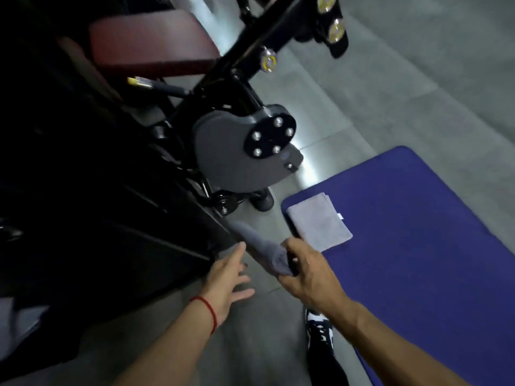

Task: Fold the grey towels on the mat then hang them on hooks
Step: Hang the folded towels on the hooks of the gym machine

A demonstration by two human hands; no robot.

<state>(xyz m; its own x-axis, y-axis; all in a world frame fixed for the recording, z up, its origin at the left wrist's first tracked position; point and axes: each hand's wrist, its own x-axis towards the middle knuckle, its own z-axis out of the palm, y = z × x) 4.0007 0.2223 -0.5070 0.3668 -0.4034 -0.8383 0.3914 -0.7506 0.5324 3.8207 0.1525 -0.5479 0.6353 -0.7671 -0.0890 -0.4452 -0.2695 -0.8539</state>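
You had two grey towels in view. One folded towel (320, 222) lay flat on the near-left corner of the blue mat (412, 232), right of the frame's centre, with a small white tag showing at its right edge. The other, the rolled towel (267, 253), was in the lower middle of the frame, off the mat, one end clamped in your right hand (309, 277), whose fingers curled round it; the rest of it stretched up and left toward the dark machine. Your left hand (227, 280) hovered just left of that towel with fingers spread and straight, holding nothing; a red string (207, 309) circled its wrist.

There was one mat, spread on a grey floor (390, 87) of large tiles, filling the right side of the frame.

The left half of the frame was taken up by a black gym machine (111, 176), with a grey cam plate (239, 151) bearing five bolts at centre and a dark red pad (150, 43) in the upper left. One shoe (320, 332) showed at the bottom, beside the mat's edge. No hook could be made out in the dark and blur.
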